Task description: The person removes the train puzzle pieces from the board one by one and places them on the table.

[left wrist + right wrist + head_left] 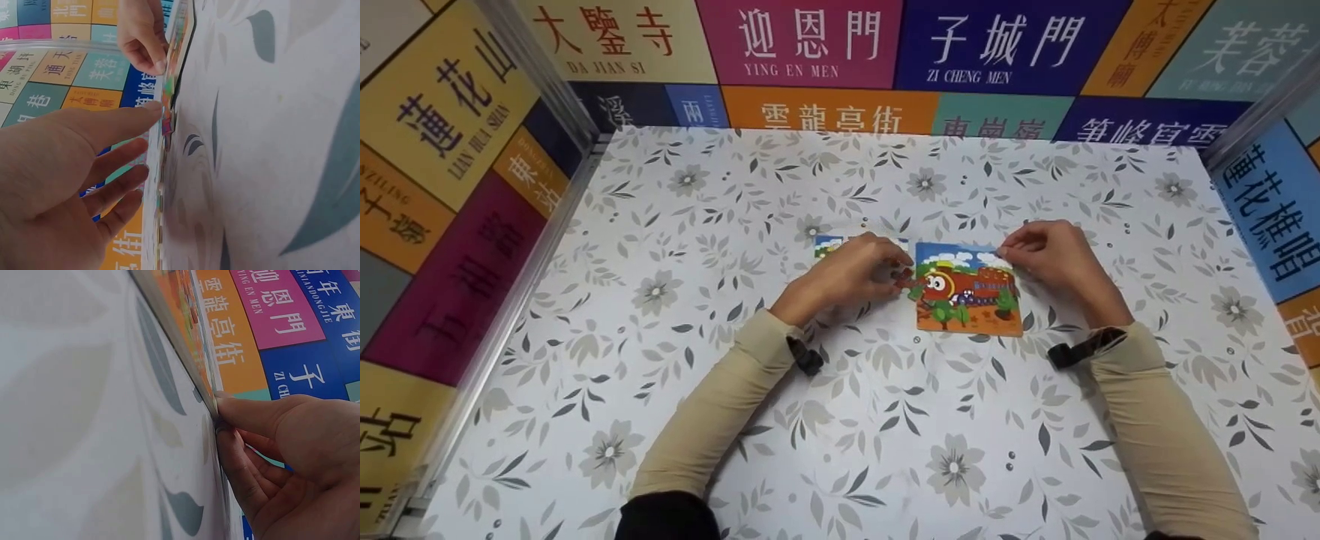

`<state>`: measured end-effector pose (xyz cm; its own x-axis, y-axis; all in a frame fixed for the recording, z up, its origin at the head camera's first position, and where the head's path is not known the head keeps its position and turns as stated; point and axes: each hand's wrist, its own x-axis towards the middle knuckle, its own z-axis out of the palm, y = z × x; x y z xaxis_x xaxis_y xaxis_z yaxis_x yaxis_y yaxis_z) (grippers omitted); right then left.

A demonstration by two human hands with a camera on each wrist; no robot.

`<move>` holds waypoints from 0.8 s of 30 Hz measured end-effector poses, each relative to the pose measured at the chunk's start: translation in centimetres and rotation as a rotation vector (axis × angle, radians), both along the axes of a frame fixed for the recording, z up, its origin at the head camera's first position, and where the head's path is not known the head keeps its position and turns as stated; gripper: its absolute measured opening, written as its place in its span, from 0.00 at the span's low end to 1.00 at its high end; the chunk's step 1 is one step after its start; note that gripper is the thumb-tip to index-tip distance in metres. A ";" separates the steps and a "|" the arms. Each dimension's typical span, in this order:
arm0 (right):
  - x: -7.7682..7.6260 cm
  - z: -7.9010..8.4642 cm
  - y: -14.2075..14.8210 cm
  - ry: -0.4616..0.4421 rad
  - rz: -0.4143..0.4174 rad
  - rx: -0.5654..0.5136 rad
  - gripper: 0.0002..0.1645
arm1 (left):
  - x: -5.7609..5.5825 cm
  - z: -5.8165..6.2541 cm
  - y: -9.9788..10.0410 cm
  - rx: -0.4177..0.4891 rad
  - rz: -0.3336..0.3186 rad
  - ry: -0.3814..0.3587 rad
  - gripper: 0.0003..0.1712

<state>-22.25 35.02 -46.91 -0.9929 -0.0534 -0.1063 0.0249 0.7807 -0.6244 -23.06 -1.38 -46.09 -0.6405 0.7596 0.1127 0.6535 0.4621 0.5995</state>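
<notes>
Coloured panels (810, 45) printed with place names stand behind a table (810, 420) covered in leaf and flower print. Right hand (1054, 256): thumb and forefinger pinch the upper right corner of a train picture puzzle (969, 291), which lies flat near mid-table. Left hand (846, 276): thumb and loosely bent fingers stand apart at the opposite edge, about a small red-brown piece (905, 278); whether that piece touches the puzzle cannot be told. Farther out, another picture piece (829, 244) lies partly hidden beyond the left hand, and a black band (808, 358) shows at the left cuff. The step in hand appears to be fitting or aligning a piece along the puzzle's left edge; the next move would call for steadying the corner while the left fingers bring the piece level and close the join.
</notes>
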 end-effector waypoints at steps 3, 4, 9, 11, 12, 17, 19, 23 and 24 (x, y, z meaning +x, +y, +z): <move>0.0 0.0 0.1 0.008 0.007 -0.008 0.16 | 0.0 -0.3 0.3 -0.021 -0.037 0.018 0.20; 0.0 0.0 0.1 0.009 0.009 -0.011 0.16 | -0.1 -0.3 0.4 -0.024 -0.042 0.021 0.19; 0.0 0.1 0.2 -0.006 0.002 -0.013 0.18 | -0.1 -0.6 0.8 -0.019 -0.057 0.031 0.18; 0.0 0.1 0.2 -0.008 0.002 -0.012 0.18 | -0.2 -0.7 1.0 -0.019 -0.063 0.039 0.18; 0.0 0.2 0.2 -0.007 0.002 -0.012 0.18 | -0.2 -0.8 1.0 -0.022 -0.065 0.047 0.18; 0.1 0.2 0.1 -0.006 -0.008 -0.011 0.18 | 0.0 -0.8 0.8 -0.024 -0.054 0.081 0.19; 0.1 0.2 0.0 -0.012 -0.016 -0.006 0.18 | 0.2 -0.6 0.5 -0.019 -0.037 0.087 0.19; 0.0 0.2 -0.1 -0.023 -0.017 -0.003 0.18 | 0.2 -0.2 -0.5 -0.011 -0.004 0.087 0.19; 0.0 0.2 -0.1 -0.024 -0.015 -0.001 0.18 | 0.2 -0.2 -0.8 -0.012 0.003 0.084 0.19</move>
